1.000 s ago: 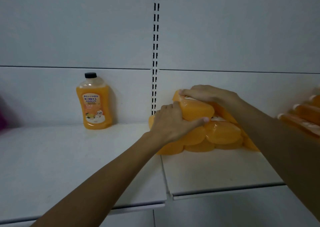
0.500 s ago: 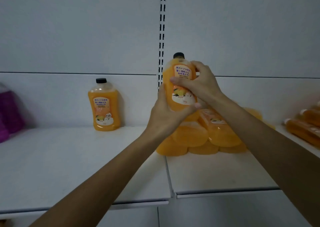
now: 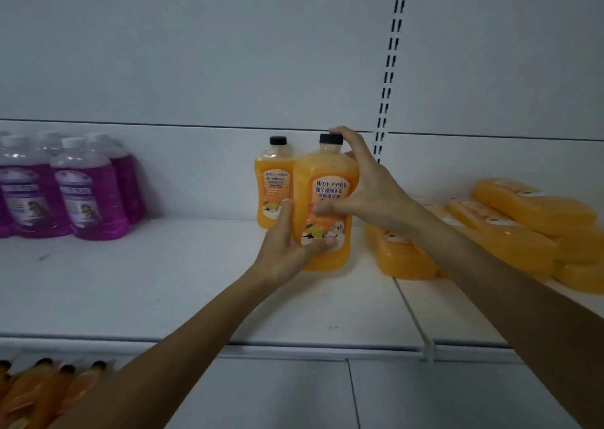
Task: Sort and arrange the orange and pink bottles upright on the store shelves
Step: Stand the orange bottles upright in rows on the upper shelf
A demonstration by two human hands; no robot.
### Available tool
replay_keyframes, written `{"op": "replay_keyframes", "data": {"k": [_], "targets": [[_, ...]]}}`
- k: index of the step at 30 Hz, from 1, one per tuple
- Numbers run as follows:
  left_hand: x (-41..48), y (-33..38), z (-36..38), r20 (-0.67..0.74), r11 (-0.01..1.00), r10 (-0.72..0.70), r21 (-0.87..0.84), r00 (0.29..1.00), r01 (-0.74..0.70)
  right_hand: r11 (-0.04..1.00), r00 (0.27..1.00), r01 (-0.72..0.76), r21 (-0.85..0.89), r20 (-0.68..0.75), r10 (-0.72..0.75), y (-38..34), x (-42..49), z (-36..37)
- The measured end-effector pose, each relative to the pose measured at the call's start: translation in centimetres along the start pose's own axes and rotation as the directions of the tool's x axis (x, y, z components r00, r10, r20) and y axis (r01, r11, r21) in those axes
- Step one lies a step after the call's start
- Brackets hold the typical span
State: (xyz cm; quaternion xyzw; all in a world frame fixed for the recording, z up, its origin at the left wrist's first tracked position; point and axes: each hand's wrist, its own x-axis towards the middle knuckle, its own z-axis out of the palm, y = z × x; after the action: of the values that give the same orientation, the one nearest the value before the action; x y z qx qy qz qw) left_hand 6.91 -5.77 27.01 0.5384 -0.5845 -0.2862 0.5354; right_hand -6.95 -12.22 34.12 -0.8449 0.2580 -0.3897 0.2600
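An orange bottle (image 3: 327, 180) with a black cap stands upright on the white shelf (image 3: 163, 291), held by both hands. My left hand (image 3: 287, 248) cups its lower left side. My right hand (image 3: 369, 193) grips its right shoulder, one finger touching the cap. Just behind it to the left stands a second upright orange bottle (image 3: 273, 180) against the back wall. A pile of orange bottles (image 3: 510, 226) lies flat on the shelf to the right. Several pink bottles (image 3: 88, 193) stand upright at the far left.
A slotted upright rail (image 3: 390, 65) runs up the back wall above the shelf joint (image 3: 411, 314). More orange bottles (image 3: 49, 392) lie on the lower shelf at the bottom left. Bare shelf lies between the pink bottles and the orange ones.
The orange bottle, lifted off the pile and turned upright in both hands, has moved left and down beside the standing orange bottle. The view has swung left, showing the pink bottles.
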Motion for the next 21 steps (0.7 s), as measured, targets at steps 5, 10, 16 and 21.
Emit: {"op": "replay_keyframes", "data": {"k": [5, 10, 16, 21], "targets": [[-1.0, -2.0, -2.4, 0.044, 0.991, -0.048, 0.125, 0.998, 0.043, 1.0, 1.0, -0.008, -0.008, 0.023, 0.008, 0.2, 0.0, 3.7], [-0.5, -2.7, -5.1, 0.077, 0.867, -0.098, 0.495, 0.992, 0.047, 0.988, 0.987, -0.001, -0.153, 0.159, 0.025, -1.0, 1.5, 3.6], [-1.2, -5.1, -6.5, 0.096, 0.5, -0.053, 0.864, 0.994, -0.057, 0.962, 0.999, -0.021, -0.272, 0.017, 0.027, 0.2, 1.9, 4.9], [-1.4, -5.0, -6.1, 0.084, 0.504, -0.055, 0.862, 0.995, -0.045, 0.944, 0.996, -0.076, -0.322, -0.06, 0.06, 1.3, 4.5, 7.0]]}}
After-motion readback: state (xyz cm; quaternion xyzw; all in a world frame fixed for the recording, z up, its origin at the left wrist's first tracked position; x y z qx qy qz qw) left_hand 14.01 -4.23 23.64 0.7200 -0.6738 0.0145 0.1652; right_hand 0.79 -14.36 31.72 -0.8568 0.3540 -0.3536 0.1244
